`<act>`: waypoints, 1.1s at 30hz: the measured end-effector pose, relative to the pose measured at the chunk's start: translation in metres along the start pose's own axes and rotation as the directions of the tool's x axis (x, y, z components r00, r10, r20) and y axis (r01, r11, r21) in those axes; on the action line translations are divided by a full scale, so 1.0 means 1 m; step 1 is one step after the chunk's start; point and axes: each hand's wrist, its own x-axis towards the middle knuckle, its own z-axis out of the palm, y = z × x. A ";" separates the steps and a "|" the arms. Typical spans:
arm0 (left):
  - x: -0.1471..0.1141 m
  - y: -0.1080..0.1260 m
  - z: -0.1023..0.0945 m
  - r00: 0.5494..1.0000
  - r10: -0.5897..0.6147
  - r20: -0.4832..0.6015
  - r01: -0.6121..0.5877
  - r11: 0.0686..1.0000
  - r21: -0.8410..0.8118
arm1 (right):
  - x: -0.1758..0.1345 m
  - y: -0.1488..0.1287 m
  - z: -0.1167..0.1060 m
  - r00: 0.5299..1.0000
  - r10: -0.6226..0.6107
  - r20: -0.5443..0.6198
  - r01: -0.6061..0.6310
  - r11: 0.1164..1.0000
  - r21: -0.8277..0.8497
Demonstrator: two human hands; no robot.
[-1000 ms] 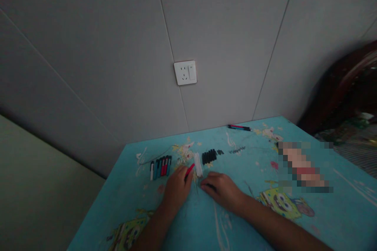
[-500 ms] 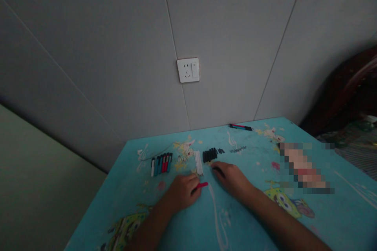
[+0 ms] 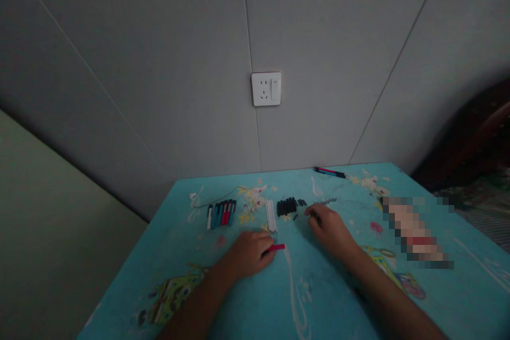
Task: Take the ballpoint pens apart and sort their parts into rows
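Note:
My left hand (image 3: 252,253) is closed around a red pen barrel (image 3: 278,247), whose end sticks out to the right past the fingers. My right hand (image 3: 327,224) hovers over or rests on the table, fingers curled; a dark patch shows between thumb and fingers, and what it is I cannot make out. Just left of it lies a single small black piece (image 3: 295,217). Beyond the hands are a row of black tubular pen parts (image 3: 287,206), a cluster of small black pieces (image 3: 302,202), white pen refills (image 3: 271,216) side by side, and what look like small springs (image 3: 330,201).
White, blue and red pen barrels (image 3: 221,213) with dark ends stand in a row at left. Pens (image 3: 330,172) lie by the wall at the back. A pixelated item (image 3: 414,231) is at right. The blue cartoon tablecloth (image 3: 255,308) covers the table; a socket (image 3: 266,89) is above.
My right hand has moved right, away from the black tubes towards the springs. A small black piece now shows below the tubes. My left hand keeps the red barrel. The view has shifted slightly.

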 end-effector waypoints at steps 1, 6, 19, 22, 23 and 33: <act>0.000 0.000 0.000 1.000 0.001 -0.001 -0.001 1.000 0.002 | 0.000 0.001 0.002 1.000 0.012 0.003 -0.012 1.000 -0.011; 0.000 0.002 -0.003 1.000 -0.005 -0.029 0.005 1.000 0.005 | -0.004 -0.011 0.018 0.994 0.080 0.077 -0.069 0.988 -0.140; 0.001 0.001 0.001 0.994 0.003 -0.110 -0.011 0.998 -0.068 | 0.000 -0.025 0.025 0.964 0.255 0.073 -0.212 0.907 -0.365; 0.001 0.001 0.001 0.994 0.003 -0.108 -0.011 0.998 -0.070 | 0.001 -0.024 0.023 0.961 0.265 0.073 -0.221 0.903 -0.369; 0.001 0.001 0.001 0.995 0.003 -0.102 -0.009 0.998 -0.061 | 0.000 -0.023 0.023 0.962 0.262 0.070 -0.219 0.903 -0.370; 0.001 0.003 -0.002 0.996 0.003 -0.087 -0.005 1.000 -0.031 | 0.000 -0.013 0.019 0.972 0.229 0.044 -0.189 0.885 -0.425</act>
